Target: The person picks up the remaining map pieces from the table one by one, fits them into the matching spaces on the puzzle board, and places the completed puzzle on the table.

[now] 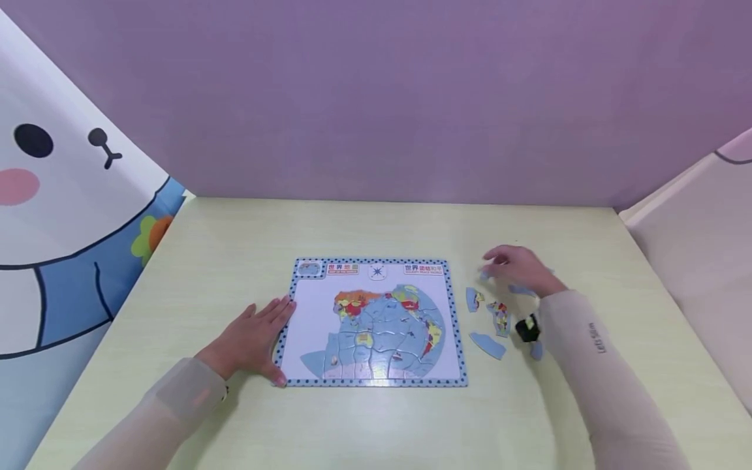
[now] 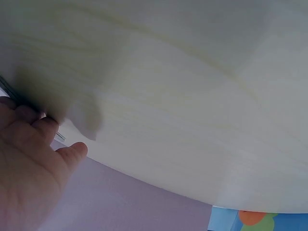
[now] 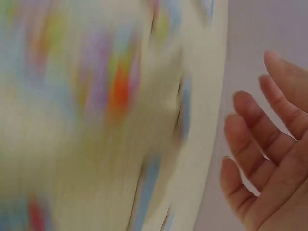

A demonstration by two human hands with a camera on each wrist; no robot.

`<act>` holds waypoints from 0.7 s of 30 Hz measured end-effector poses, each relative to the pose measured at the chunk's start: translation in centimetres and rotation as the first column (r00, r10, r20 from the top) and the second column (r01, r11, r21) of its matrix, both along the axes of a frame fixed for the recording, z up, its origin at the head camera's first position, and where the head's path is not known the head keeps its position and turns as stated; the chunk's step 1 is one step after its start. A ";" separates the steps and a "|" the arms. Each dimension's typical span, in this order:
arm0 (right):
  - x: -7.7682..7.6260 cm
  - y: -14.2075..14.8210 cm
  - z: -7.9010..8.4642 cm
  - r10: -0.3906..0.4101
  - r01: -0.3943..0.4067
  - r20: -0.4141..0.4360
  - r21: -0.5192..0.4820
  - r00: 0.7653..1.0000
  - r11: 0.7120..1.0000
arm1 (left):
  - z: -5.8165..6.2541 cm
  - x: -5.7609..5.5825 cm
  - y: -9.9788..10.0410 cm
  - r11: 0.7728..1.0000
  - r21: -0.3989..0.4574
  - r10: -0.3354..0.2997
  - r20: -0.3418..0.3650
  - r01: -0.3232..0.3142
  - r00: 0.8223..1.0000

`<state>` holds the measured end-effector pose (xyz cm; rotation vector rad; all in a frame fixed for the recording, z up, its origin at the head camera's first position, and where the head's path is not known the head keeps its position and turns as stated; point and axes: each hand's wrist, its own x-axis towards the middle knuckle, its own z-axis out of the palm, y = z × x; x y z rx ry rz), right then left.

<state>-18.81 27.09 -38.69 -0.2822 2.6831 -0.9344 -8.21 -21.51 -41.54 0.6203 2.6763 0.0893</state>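
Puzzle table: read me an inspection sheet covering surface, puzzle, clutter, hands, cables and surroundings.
Surface: pale table, wood-look, some glare near the front.
Puzzle: world-map board partly filled, white area bare at left; loose pieces lie to its right.
Clutter: small black object by the right sleeve; identity unclear.
Hands: left hand rests on the board's left edge; right hand is by the loose pieces, fingers apart, nothing seen held in its wrist view.
Cables: nothing seen.
Surroundings: purple backdrop behind, cartoon-print panel at left.
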 end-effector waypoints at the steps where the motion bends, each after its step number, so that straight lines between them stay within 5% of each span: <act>1: -0.1 1.2 0.0 -0.022 0.022 -0.016 0.010 1.000 1.000 | -0.1 -0.1 0.0 1.000 -0.001 0.002 0.001 -0.002 1.000; 9: 0.6 6.4 -0.7 -0.072 0.065 0.076 0.101 0.994 0.993 | -0.1 -0.1 0.0 1.000 0.008 0.008 0.010 -0.008 1.000; 21: 2.0 8.6 -2.1 -0.021 0.005 0.118 0.139 0.993 0.990 | 0.1 -0.1 0.0 0.999 0.030 0.010 0.018 -0.010 1.000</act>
